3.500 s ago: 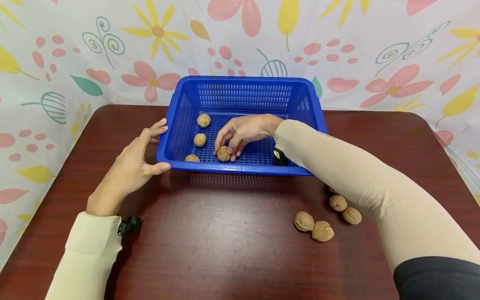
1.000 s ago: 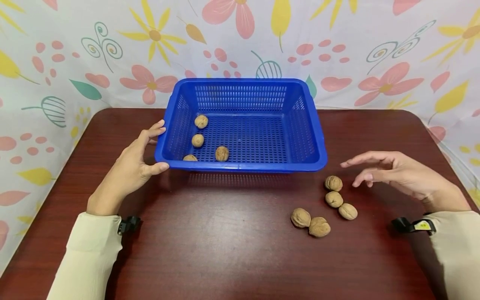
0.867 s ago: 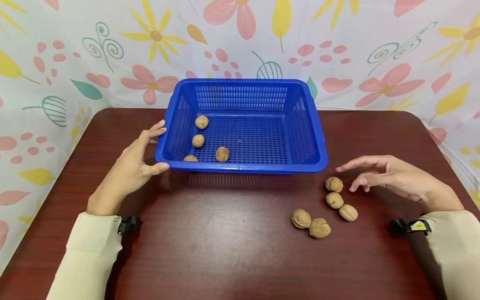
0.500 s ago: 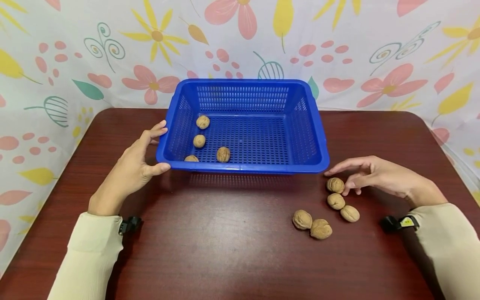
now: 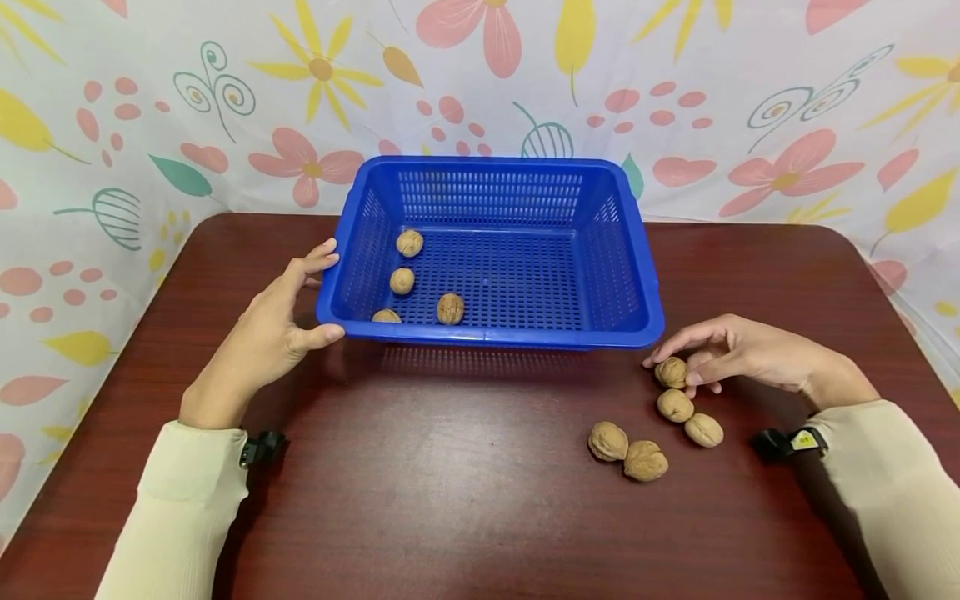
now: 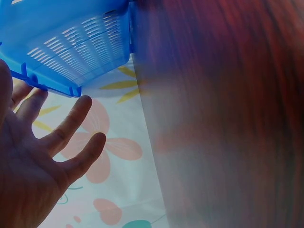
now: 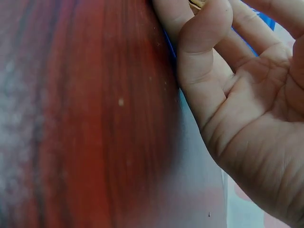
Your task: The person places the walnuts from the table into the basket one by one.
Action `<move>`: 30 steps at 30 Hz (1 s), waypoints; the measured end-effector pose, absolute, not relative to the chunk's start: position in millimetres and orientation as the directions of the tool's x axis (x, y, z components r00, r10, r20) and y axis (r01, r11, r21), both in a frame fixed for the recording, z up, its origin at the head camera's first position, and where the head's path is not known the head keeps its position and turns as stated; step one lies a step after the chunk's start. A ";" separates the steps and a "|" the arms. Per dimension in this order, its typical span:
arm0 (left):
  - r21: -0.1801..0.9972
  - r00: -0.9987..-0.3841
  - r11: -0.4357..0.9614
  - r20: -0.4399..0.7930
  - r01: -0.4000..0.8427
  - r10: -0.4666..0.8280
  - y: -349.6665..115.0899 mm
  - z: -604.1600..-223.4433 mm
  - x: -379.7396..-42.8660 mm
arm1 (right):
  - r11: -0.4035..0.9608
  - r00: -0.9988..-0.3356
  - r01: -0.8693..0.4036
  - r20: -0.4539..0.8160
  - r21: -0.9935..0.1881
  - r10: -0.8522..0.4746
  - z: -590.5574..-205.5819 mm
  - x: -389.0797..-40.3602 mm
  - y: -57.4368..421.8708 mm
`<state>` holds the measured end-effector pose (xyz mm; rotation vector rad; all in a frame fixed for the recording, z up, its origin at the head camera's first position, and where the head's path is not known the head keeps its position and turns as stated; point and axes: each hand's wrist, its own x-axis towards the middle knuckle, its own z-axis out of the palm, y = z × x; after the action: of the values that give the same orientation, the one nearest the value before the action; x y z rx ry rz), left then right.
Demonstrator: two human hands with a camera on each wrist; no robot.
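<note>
At the right of the head view my right hand [image 5: 757, 354] pinches a wrinkled tan walnut [image 5: 672, 372] between thumb and fingers, low over the table. In the right wrist view only a sliver of that walnut [image 7: 196, 4] shows past the thumb. Two walnuts [image 5: 675, 406] lie just in front of it, and another pair [image 5: 608, 442] rests a little to the left. My left hand [image 5: 258, 337] touches the left side of a blue plastic basket [image 5: 487, 336], thumb at the front corner and fingers spread. The left wrist view shows fingertips [image 6: 84, 102] along the basket's rim.
Several walnuts [image 5: 450, 309] sit in the left half of the basket, one partly hidden by the front rim. The dark red wooden table [image 5: 450, 500] meets a flower-patterned cloth [image 5: 480, 75] behind and at the sides.
My right hand came out of the basket, leaving a walnut inside, then moved left to the rearmost walnut on the table and took it between thumb and fingers. The left hand stayed at the basket.
</note>
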<state>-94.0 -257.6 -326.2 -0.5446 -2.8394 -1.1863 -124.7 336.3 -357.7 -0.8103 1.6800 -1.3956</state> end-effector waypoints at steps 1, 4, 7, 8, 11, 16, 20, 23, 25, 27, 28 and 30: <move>0.687 -0.940 0.653 0.145 0.320 0.309 -257.6 -326.0 -93.9 | 0.193 -0.487 0.003 -0.170 -0.981 -0.857 -357.5 -124.5 336.4; 0.685 -0.940 0.654 0.147 0.321 0.309 -257.8 -325.8 -93.7 | 0.197 -0.499 -0.003 -0.169 -0.980 -0.850 -356.9 -123.9 337.3; 0.684 -0.940 0.655 0.148 0.322 0.308 -257.6 -326.0 -93.6 | 0.189 -0.512 -0.018 -0.153 -0.982 -0.845 -355.7 -123.5 340.1; 0.684 -0.940 0.654 0.149 0.323 0.309 -257.5 -326.0 -93.5 | 0.182 -0.517 -0.019 -0.146 -0.983 -0.843 -355.1 -123.2 341.4; 0.683 -0.940 0.656 0.146 0.322 0.308 -257.2 -325.8 -93.4 | 0.150 -0.527 -0.041 -0.106 -0.988 -0.843 -351.8 -123.7 346.0; 0.681 -0.940 0.658 0.147 0.321 0.308 -257.3 -325.4 -93.3 | 0.148 -0.582 -0.097 -0.064 -0.984 -0.811 -336.1 -127.5 352.6; 0.678 -0.940 0.660 0.147 0.323 0.310 -257.2 -325.6 -93.3 | 0.187 -0.643 -0.128 -0.062 -0.974 -0.764 -314.0 -133.9 354.6; 0.677 -0.939 0.660 0.148 0.325 0.311 -257.3 -325.9 -93.4 | 0.183 -0.672 -0.131 -0.048 -0.974 -0.739 -295.5 -141.8 351.7; 0.676 -0.938 0.660 0.151 0.328 0.311 -257.4 -326.1 -93.5 | 0.162 -0.684 -0.123 -0.035 -0.979 -0.729 -283.1 -148.2 347.1; 0.676 -0.937 0.659 0.154 0.330 0.312 -257.4 -326.2 -93.6 | 0.139 -0.690 -0.116 -0.021 -0.984 -0.724 -270.9 -155.5 339.6; 0.676 -0.937 0.658 0.155 0.331 0.313 -257.5 -326.1 -93.7 | 0.118 -0.688 -0.107 -0.012 -0.987 -0.726 -265.2 -159.7 334.9; 0.674 -0.936 0.659 0.158 0.335 0.314 -257.6 -326.0 -93.7 | 0.096 -0.685 -0.086 -0.011 -0.992 -0.728 -253.5 -168.0 323.5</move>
<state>-93.7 -257.6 -326.0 -0.5543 -2.8354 -1.1602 -168.0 323.5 -253.5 -0.7963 1.8663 -1.6321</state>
